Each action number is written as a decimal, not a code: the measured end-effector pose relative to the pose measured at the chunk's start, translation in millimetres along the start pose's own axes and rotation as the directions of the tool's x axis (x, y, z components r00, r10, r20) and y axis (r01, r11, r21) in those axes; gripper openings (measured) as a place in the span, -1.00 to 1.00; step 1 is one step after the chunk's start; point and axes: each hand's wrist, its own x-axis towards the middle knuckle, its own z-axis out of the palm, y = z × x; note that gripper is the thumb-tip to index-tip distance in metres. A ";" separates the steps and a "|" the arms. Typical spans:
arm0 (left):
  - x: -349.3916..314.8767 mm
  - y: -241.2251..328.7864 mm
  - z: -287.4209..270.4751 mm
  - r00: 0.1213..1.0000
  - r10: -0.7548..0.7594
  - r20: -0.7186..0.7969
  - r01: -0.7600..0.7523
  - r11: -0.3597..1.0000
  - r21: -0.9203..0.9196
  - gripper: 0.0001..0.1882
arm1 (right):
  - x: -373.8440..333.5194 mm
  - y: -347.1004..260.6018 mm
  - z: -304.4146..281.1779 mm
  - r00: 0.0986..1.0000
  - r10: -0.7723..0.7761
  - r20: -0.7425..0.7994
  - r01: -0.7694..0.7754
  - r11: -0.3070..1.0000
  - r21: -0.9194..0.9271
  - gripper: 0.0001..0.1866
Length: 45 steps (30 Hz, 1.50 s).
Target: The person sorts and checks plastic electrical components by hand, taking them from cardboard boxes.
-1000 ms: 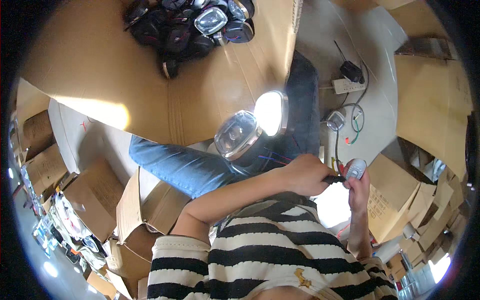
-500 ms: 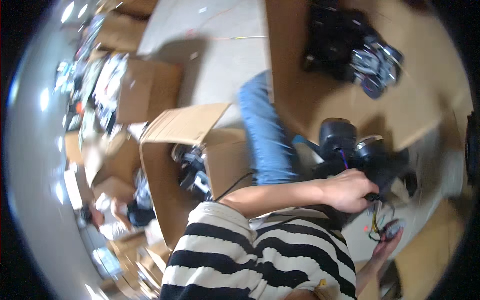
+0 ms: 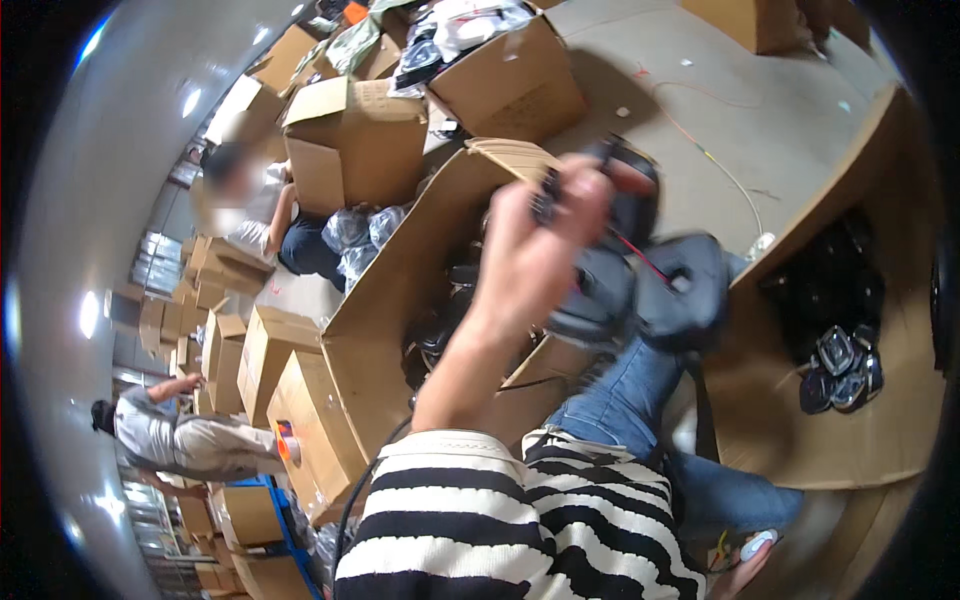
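My left hand (image 3: 550, 225), smeared by motion, is raised over the open carton (image 3: 375, 290) in the middle. Its fingers are closed round black cable ends. Around it hang dark grey rounded housings (image 3: 685, 290) with red wires; each of the two lower ones has a hole in its face. Whether the hand grips the housings or only their cables, I cannot tell. At the lower right edge, my right hand (image 3: 738, 578) is partly hidden beside my leg. It holds a small white oval-faced part (image 3: 760, 544), with coloured wires near it.
On the right, a large open carton (image 3: 790, 440) holds black parts and several clear-faced units (image 3: 845, 365). Dark parts fill the middle carton. More boxes (image 3: 510, 85) stand beyond. Two people (image 3: 180, 430) are at the left among cartons. A cable (image 3: 715, 165) crosses the floor.
My left hand has swung from low right up and left over the middle carton, with dark housings beside it. My right hand sits lower. The view has turned left.
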 end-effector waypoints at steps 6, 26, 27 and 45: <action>27.4 -56.9 -109.2 0.900 0.001 -0.436 0.035 0.997 0.074 -0.72 | -2.9 -14.8 14.5 0.994 -0.042 -0.100 0.020 0.977 -0.212 -0.50; -45.3 -219.4 -185.7 0.743 -0.576 -0.341 0.387 -0.047 0.921 -0.46 | 36.0 -18.1 26.6 0.998 -0.022 0.054 0.038 0.943 -0.329 -0.48; -37.4 -201.3 -174.3 0.794 -0.512 -0.327 0.334 -0.081 0.939 -0.45 | 33.5 -17.2 23.0 0.999 -0.018 0.036 0.028 0.945 -0.325 -0.48; -12.5 36.2 145.1 0.584 0.746 0.321 0.399 0.081 -0.913 -0.55 | -48.5 30.2 -9.5 0.971 0.140 -0.192 -0.185 0.954 -0.238 -0.44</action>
